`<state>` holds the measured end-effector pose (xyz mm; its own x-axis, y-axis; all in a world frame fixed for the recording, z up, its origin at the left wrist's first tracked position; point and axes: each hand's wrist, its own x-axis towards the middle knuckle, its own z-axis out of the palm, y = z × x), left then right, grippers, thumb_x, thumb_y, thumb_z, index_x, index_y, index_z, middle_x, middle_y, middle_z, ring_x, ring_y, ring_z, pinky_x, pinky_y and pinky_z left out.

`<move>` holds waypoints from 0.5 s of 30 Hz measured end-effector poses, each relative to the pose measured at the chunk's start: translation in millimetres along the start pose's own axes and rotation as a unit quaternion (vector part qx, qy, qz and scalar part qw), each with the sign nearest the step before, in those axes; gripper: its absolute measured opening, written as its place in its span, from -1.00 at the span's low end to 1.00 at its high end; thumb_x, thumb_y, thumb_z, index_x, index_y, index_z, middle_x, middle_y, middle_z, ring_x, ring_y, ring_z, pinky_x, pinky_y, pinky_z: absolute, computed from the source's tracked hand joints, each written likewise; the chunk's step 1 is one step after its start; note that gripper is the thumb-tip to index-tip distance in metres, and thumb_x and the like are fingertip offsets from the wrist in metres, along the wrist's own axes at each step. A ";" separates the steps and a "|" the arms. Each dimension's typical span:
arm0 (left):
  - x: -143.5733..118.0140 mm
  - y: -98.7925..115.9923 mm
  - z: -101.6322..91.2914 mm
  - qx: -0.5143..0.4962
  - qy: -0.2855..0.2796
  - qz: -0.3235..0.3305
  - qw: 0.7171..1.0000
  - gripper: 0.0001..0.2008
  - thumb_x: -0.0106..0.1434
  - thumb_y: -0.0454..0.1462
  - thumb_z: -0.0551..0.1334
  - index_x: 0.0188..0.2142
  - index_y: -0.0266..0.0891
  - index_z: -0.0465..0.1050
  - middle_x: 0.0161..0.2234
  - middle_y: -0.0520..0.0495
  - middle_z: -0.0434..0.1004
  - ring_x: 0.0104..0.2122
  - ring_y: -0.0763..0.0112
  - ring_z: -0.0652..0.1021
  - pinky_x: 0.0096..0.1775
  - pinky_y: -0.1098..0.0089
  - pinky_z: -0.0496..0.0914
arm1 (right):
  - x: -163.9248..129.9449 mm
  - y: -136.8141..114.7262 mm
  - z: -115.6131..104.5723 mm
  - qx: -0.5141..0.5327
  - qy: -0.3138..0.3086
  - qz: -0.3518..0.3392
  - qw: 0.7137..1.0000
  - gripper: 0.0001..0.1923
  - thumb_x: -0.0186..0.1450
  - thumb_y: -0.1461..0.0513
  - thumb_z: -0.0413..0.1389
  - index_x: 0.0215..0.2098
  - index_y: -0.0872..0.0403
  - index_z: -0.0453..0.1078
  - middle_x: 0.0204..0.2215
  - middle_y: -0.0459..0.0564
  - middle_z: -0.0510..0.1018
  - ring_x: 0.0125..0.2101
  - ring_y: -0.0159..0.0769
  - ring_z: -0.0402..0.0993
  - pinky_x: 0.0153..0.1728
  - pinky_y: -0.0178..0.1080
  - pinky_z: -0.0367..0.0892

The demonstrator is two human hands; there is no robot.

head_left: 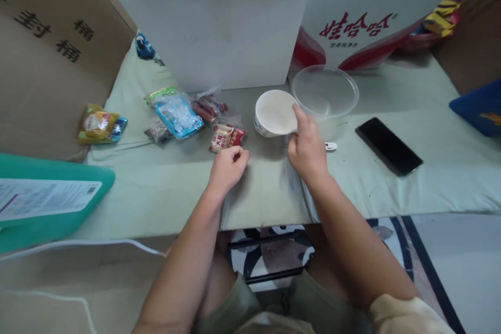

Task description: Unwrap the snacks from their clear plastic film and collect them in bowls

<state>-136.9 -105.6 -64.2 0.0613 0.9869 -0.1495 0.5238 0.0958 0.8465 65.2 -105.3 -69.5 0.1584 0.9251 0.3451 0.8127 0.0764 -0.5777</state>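
Observation:
A white cup [276, 109] with a small print on its side stands on the cloth-covered surface, its inside facing me. My right hand [307, 146] is at the cup's right side, index finger along the rim and the other fingers curled against it. My left hand [230, 167] rests closed in a loose fist, with nothing visible in it. Just beyond it lies a small red and cream snack packet [223, 138]. A clear round plastic container or lid [325, 94] sits behind my right hand. Partly hidden beside that hand is a small white object [331, 146].
Left of the cup lie a blue packet [179, 116], dark red wrapped snacks [209, 108] and a yellow packet [97, 124]. A black phone [389, 146] lies right. White boxes [219, 36] stand behind; a green jug [50, 203] and cardboard box [47, 73] stand left.

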 end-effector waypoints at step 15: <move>18.9 -4.9 5.4 0.234 0.189 -0.006 0.953 -0.38 0.07 -0.26 0.40 0.17 -0.15 0.48 0.31 -0.33 0.25 0.29 -0.23 0.34 0.28 -0.09 0.27 | 10.3 16.5 -10.7 -0.053 0.128 -0.028 0.990 -0.46 0.18 0.28 0.03 0.15 -0.04 0.36 0.14 0.18 0.47 0.35 0.18 0.18 0.28 0.35 0.06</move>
<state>-133.7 -88.2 -73.9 -0.2122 0.9707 0.1125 0.8502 0.1266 0.5109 86.3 -98.5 -67.5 0.2373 0.7945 0.5591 0.8763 0.0734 -0.4761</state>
